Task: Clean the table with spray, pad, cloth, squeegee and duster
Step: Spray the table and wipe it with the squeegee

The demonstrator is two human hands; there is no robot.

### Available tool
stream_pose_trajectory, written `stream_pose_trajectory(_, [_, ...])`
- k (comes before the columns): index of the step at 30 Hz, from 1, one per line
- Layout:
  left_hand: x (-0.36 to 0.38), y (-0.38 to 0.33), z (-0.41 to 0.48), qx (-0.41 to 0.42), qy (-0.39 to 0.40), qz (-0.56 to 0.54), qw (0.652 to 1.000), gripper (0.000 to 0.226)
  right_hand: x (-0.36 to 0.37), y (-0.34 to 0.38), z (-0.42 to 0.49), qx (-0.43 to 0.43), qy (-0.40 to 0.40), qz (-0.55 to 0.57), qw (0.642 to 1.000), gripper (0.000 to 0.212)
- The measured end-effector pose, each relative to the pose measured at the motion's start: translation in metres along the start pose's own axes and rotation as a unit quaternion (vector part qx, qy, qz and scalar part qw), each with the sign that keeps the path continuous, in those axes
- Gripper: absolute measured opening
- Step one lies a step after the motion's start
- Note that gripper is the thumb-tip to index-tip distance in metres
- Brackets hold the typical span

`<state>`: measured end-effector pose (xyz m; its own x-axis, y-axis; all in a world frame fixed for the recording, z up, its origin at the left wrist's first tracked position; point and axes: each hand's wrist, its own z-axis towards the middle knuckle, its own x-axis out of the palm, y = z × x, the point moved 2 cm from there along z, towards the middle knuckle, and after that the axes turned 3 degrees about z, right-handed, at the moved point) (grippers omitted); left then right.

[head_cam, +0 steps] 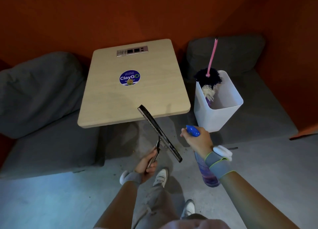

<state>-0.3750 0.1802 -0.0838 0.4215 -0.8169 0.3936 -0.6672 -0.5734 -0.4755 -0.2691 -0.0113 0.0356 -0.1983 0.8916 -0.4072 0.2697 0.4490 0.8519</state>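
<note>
A small light-wood table (110,101) with a round blue sticker (129,77) and a metal socket panel (132,50) stands ahead of me. My left hand (147,165) grips the handle of a metal squeegee (159,131), whose blade slants over the table's near right edge. My right hand (197,140) holds a spray bottle (206,170) with a blue trigger head and purple body, below the table's near edge. A duster (209,80) with a pink handle stands in a white bin (216,115) to the right of the table.
Grey cushioned seats (43,98) flank the table on both sides, backed by dark orange walls (120,13). The bin rests on the right seat. My legs and white shoes (160,178) stand on the grey floor, with small crumbs scattered near the table base.
</note>
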Motion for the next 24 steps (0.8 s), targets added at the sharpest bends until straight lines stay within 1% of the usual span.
stream_pose_trajectory(2, [0.0,-0.005,0.001,0.046,-0.059,-0.015,0.997,0.013,0.005,0.002,-0.001,0.011,0.01,0.009,1.0,0.024])
stream_pose_trajectory(3, [-0.003,-0.008,0.003,0.073,-0.103,-0.026,0.992,0.013,0.007,0.003,-0.001,0.016,0.011,0.013,1.0,0.025])
stream_pose_trajectory(6, [-0.015,-0.019,0.013,0.121,-0.244,-0.089,0.958,0.026,0.01,0.006,-0.002,0.02,0.018,0.02,0.999,0.027])
stream_pose_trajectory(8, [-0.016,-0.027,0.021,0.127,-0.282,-0.116,0.944,0.029,0.011,0.006,-0.003,0.022,0.022,0.02,0.999,0.027])
stream_pose_trajectory(11, [-0.012,-0.036,0.034,0.138,-0.284,-0.11,0.943,0.032,0.012,0.006,-0.003,0.021,0.015,0.017,1.0,0.026])
stream_pose_trajectory(14, [-0.012,-0.04,0.049,0.137,-0.266,-0.048,0.953,0.034,0.008,0.0,-0.001,0.039,0.001,0.026,0.999,0.031])
stream_pose_trajectory(17, [-0.012,-0.042,0.051,0.142,-0.238,0.008,0.961,0.039,-0.002,-0.006,-0.004,0.037,-0.002,0.032,0.999,0.03])
stream_pose_trajectory(22, [-0.011,-0.037,0.059,0.135,-0.227,0.021,0.964,0.04,-0.015,-0.016,-0.005,0.036,-0.039,0.025,0.998,0.03])
stream_pose_trajectory(24, [-0.01,-0.036,0.062,0.135,-0.229,0.016,0.964,0.04,-0.017,-0.016,-0.006,0.033,-0.037,0.029,0.998,0.03])
